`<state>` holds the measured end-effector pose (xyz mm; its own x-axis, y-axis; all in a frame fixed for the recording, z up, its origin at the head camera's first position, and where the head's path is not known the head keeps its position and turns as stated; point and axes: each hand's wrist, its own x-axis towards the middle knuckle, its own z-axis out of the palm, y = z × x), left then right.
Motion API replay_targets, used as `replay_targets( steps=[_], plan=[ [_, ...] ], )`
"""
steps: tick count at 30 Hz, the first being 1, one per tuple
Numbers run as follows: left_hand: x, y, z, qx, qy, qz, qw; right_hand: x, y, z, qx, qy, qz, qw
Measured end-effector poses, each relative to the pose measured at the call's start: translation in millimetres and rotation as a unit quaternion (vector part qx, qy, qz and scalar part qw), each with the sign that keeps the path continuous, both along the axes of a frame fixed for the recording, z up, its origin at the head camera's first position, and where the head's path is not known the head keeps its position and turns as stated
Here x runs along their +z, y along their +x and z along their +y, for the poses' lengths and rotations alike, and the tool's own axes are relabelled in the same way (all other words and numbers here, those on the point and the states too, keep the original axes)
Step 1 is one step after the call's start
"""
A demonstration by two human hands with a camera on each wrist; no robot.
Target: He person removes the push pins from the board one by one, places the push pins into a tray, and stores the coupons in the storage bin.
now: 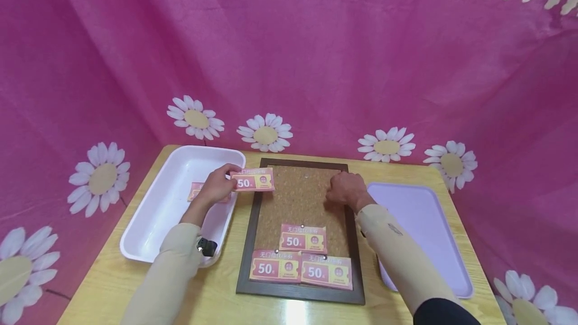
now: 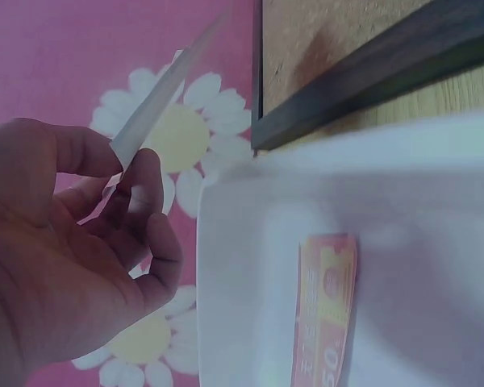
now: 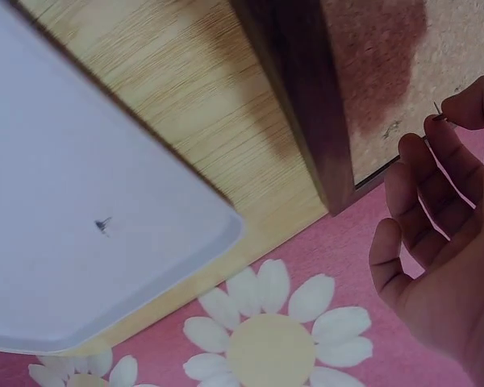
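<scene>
My left hand (image 1: 220, 183) pinches a pink and yellow paper coupon (image 1: 254, 180) marked 50, holding it over the left edge of a framed corkboard (image 1: 293, 199). In the left wrist view the coupon (image 2: 157, 105) shows edge-on between thumb and fingers. Over the board's upper right part, my right hand (image 1: 346, 188) pinches a small pushpin (image 3: 439, 115) between thumb and index finger, its thin point showing. Three similar coupons are pinned low on the cork: an upper one (image 1: 302, 238), a lower left one (image 1: 275, 266) and a lower right one (image 1: 326, 271).
A white tray (image 1: 149, 224) stands at the left, with another coupon (image 2: 327, 306) lying inside. To the right is a lavender tray (image 1: 420, 219) holding a small dark pushpin (image 3: 102, 225). A pink flowered cloth (image 1: 316, 74) hangs behind the wooden table (image 1: 217, 295).
</scene>
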<state>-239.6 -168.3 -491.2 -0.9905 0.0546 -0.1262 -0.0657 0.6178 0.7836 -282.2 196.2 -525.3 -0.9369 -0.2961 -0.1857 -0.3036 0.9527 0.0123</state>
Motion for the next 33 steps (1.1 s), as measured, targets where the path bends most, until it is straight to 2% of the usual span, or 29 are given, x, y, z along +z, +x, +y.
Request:
replay_targets(
  steps=[6,11,20,26,33],
  plan=[
    [-1.6,3.4,-18.6,0.019,-0.019,0.008,0.9996,-2.2,2.5,9,-0.017,-0.004,-0.019,0.9997],
    [-4.8,6.0,-29.3,0.032,-0.021,-0.003,0.9993,-3.0,3.8,13,-0.024,-0.009,-0.040,0.9989],
    [-3.6,5.9,-36.8,0.048,-0.018,-0.015,0.9986,-3.7,5.8,18,-0.037,-0.011,-0.038,0.9985],
    [-3.9,3.9,-40.2,0.051,-0.011,-0.010,0.9986,-2.5,5.7,25,-0.054,-0.015,-0.048,0.9973],
    [-5.4,3.5,-44.5,0.059,-0.003,-0.015,0.9981,-4.0,6.2,33,-0.054,-0.023,-0.048,0.9971]
  ],
)
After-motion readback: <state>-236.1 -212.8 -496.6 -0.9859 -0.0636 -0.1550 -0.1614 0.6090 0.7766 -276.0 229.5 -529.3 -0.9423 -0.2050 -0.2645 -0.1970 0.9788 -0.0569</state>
